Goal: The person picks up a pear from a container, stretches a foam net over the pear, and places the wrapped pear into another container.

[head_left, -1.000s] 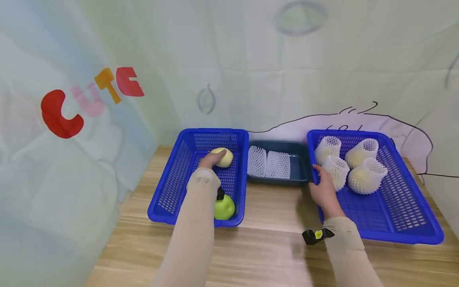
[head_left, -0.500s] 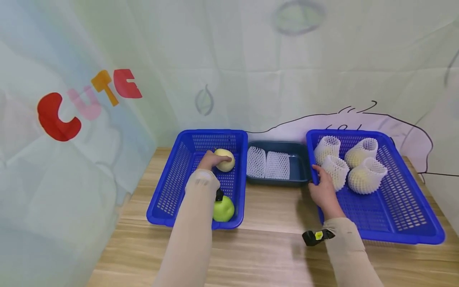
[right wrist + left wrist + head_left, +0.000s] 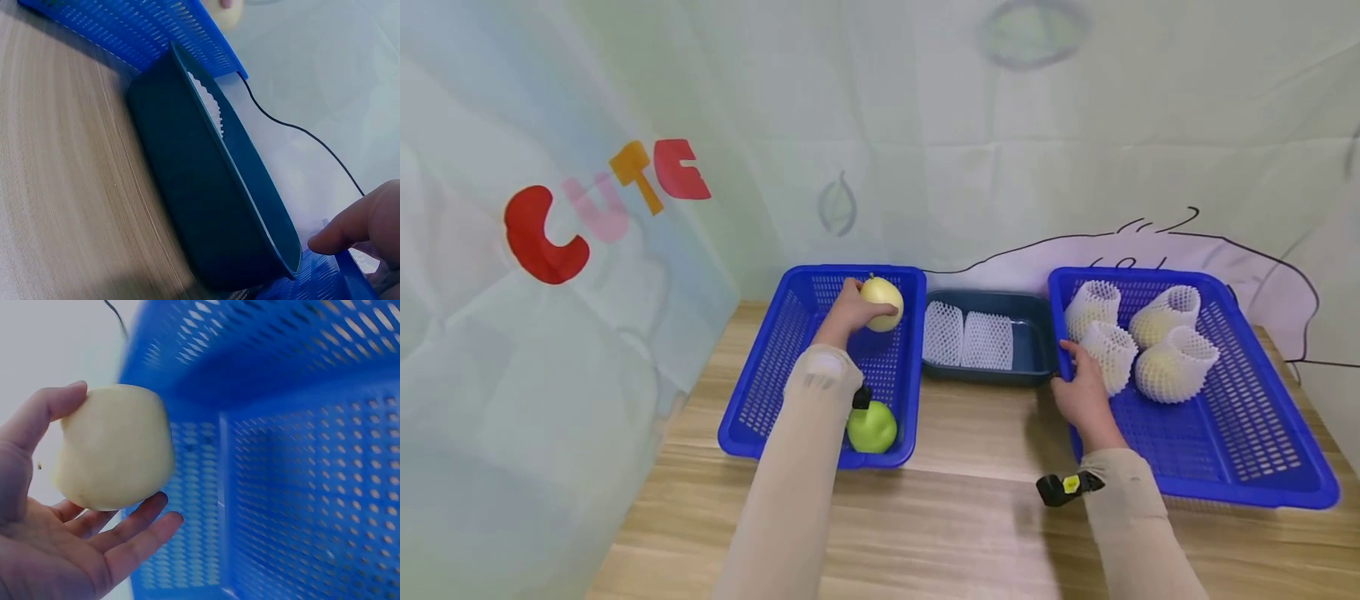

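Note:
My left hand (image 3: 852, 312) holds a pale yellow pear (image 3: 882, 303) above the left blue basket (image 3: 727, 417). In the left wrist view the thumb (image 3: 65, 400) lies on one side of the pear and the fingers (image 3: 140, 515) are bent under the other. A green apple (image 3: 872, 427) sits at the near end of that basket, partly behind the wrist camera. My right hand (image 3: 1084, 398) grips the left rim of the right blue basket (image 3: 1206, 454). Inside that basket several pale fruits in white foam nets (image 3: 1176, 367) stand grouped toward the back left.
Between the baskets stands a dark teal tray (image 3: 1033, 333) with two flat white foam nets (image 3: 987, 340) in its left part. Behind everything hangs a printed curtain (image 3: 925, 150). The wooden table (image 3: 955, 533) extends in front of the containers.
My left hand has taken hold of the pear and lifted it from the basket floor, up and slightly right. My right hand stays on the right basket's rim.

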The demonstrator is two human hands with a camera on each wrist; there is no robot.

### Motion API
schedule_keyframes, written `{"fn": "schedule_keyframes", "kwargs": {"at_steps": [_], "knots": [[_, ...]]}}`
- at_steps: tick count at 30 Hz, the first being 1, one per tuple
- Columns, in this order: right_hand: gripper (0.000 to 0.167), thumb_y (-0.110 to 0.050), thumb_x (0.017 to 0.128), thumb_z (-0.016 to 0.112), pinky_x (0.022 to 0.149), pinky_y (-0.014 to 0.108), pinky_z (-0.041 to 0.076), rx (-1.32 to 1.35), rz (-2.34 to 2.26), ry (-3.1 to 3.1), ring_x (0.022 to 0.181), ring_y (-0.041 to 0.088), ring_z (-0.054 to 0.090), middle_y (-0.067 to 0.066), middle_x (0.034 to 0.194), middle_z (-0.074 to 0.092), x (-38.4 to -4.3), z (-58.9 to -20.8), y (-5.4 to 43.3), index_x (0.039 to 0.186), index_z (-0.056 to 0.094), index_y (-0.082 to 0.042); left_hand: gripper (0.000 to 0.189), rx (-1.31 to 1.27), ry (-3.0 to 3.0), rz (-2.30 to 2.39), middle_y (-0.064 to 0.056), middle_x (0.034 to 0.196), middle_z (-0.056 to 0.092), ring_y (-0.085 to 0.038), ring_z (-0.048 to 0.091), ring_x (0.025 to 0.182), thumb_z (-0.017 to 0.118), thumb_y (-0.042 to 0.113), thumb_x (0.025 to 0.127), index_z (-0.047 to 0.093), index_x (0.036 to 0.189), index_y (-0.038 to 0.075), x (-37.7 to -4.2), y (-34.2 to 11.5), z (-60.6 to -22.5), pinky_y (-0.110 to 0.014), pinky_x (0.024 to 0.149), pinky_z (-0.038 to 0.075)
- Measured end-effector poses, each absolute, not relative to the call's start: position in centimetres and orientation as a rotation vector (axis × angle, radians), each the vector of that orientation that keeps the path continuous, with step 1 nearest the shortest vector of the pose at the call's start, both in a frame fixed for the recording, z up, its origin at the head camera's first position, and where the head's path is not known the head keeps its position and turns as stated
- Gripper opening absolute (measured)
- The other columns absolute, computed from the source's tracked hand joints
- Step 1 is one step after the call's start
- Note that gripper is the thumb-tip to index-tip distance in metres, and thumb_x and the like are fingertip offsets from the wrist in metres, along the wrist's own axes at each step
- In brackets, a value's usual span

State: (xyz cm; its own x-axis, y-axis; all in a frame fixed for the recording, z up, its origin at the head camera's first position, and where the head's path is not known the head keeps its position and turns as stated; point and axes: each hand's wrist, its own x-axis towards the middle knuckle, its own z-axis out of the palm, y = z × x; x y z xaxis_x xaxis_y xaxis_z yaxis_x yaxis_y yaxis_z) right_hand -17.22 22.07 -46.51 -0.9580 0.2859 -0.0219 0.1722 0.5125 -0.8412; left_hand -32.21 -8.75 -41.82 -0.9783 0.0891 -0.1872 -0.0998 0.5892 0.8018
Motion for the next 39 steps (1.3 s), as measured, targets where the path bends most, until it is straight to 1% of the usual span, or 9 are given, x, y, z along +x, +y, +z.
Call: {"fn": "schedule_keyframes", "kwargs": {"at_steps": [8, 13, 20, 22, 27, 28, 33, 35, 39], "knots": [[0.056, 0.005, 0.081, 0.045, 0.099, 0.053, 0.028, -0.412, 1.455, -2.6, 0.12, 0.045, 0.032, 0.034, 0.13, 0.03, -17.3, -46.5, 22.2, 0.136, 0.033, 0.004, 0.078, 0.154, 2.574, 1.527, -0.019, 0.131, 0.04, -0.031, 0.046, 0.114, 0.077, 0.021, 0.074, 0.03, 0.133, 0.001, -31.1, -6.1, -39.3, -0.042, 0.093, 0.041], [0.057, 0.006, 0.082, 0.046, 0.099, 0.053, 0.028, -0.427, 1.461, -2.608, 0.121, 0.045, 0.032, 0.034, 0.131, 0.03, -17.4, -46.5, 22.2, 0.136, 0.033, 0.004, 0.079, 0.197, 2.538, 1.602, -0.015, 0.134, 0.038, -0.028, 0.044, 0.117, 0.077, 0.022, 0.074, 0.03, 0.134, 0.004, -29.9, -4.3, -38.5, -0.04, 0.095, 0.04], [0.056, 0.005, 0.081, 0.047, 0.1, 0.053, 0.027, -0.41, 1.478, -2.578, 0.122, 0.045, 0.031, 0.032, 0.132, 0.031, -17.3, -46.7, 22.2, 0.136, 0.035, 0.002, 0.08, 0.283, 2.522, 1.63, -0.013, 0.133, 0.039, -0.026, 0.046, 0.115, 0.078, 0.021, 0.072, 0.031, 0.134, 0.005, -28.4, -2.1, -38.3, -0.038, 0.092, 0.043], [0.056, 0.004, 0.079, 0.047, 0.098, 0.051, 0.03, -0.402, 1.459, -2.563, 0.119, 0.045, 0.033, 0.031, 0.13, 0.032, -17.3, -47.0, 22.1, 0.134, 0.037, 0.001, 0.08, 0.302, 2.511, 1.633, -0.012, 0.133, 0.039, -0.026, 0.046, 0.114, 0.078, 0.021, 0.072, 0.031, 0.134, 0.006, -28.0, -1.5, -38.4, -0.038, 0.091, 0.043], [0.053, 0.004, 0.083, 0.046, 0.1, 0.05, 0.029, -0.422, 1.49, -2.551, 0.122, 0.043, 0.032, 0.03, 0.132, 0.032, -17.4, -46.8, 21.9, 0.134, 0.037, 0.001, 0.082, 0.34, 2.469, 1.642, -0.011, 0.134, 0.037, -0.025, 0.047, 0.113, 0.079, 0.019, 0.071, 0.03, 0.135, 0.007, -26.9, -0.3, -38.5, -0.037, 0.089, 0.045], [0.051, 0.004, 0.085, 0.045, 0.102, 0.052, 0.026, -0.426, 1.522, -2.546, 0.124, 0.044, 0.03, 0.03, 0.134, 0.031, -17.4, -46.6, 21.9, 0.135, 0.036, 0.003, 0.082, 0.345, 2.462, 1.643, -0.01, 0.134, 0.037, -0.025, 0.047, 0.113, 0.079, 0.019, 0.071, 0.03, 0.135, 0.008, -26.7, -0.1, -38.6, -0.037, 0.089, 0.045], [0.042, 0.003, 0.092, 0.034, 0.1, 0.049, 0.029, -0.413, 1.616, -2.473, 0.122, 0.041, 0.034, 0.031, 0.137, 0.032, -17.5, -46.2, 22.0, 0.133, 0.037, 0.008, 0.082, 0.381, 2.459, 1.612, -0.01, 0.131, 0.041, -0.024, 0.047, 0.113, 0.08, 0.017, 0.07, 0.031, 0.135, 0.007, -25.9, 1.2, -38.9, -0.036, 0.09, 0.044], [0.042, 0.003, 0.093, 0.03, 0.099, 0.048, 0.03, -0.416, 1.651, -2.459, 0.122, 0.04, 0.034, 0.03, 0.139, 0.031, -17.6, -46.2, 22.1, 0.134, 0.036, 0.008, 0.081, 0.406, 2.47, 1.585, -0.01, 0.13, 0.042, -0.023, 0.047, 0.112, 0.08, 0.018, 0.07, 0.032, 0.135, 0.007, -25.6, 1.6, -39.0, -0.034, 0.091, 0.043], [0.044, 0.004, 0.092, 0.029, 0.101, 0.049, 0.029, -0.437, 1.669, -2.461, 0.125, 0.04, 0.032, 0.028, 0.141, 0.029, -17.6, -46.2, 22.2, 0.136, 0.035, 0.006, 0.081, 0.465, 2.505, 1.502, -0.009, 0.131, 0.041, -0.022, 0.046, 0.111, 0.08, 0.021, 0.07, 0.035, 0.136, 0.008, -25.1, 2.4, -39.3, -0.034, 0.092, 0.042]]}}
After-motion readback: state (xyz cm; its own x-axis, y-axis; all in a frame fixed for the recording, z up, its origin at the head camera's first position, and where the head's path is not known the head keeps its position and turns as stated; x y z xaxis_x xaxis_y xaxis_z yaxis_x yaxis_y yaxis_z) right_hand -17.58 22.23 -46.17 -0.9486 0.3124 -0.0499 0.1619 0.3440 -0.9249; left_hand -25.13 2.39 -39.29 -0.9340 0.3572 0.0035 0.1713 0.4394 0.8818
